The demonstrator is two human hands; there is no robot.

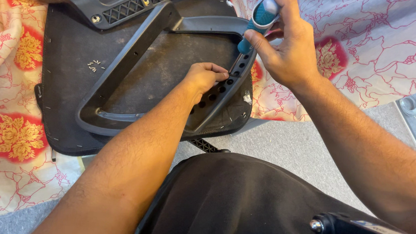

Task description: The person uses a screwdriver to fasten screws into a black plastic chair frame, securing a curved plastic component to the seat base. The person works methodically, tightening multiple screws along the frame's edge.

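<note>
A dark chair seat base lies upside down on a patterned cloth, with a grey plastic frame resting on it. My right hand grips a teal and white screwdriver, held upright with its tip at the frame's right rail, which has a row of holes. My left hand rests on that same rail just below the tip, fingers curled and pinched together near a hole. Whether a screw sits between the fingers is hidden.
Several small loose screws lie on the seat base at the left. A red, yellow and white floral cloth covers the surface. A black padded chair part with a metal bracket sits near me over grey carpet.
</note>
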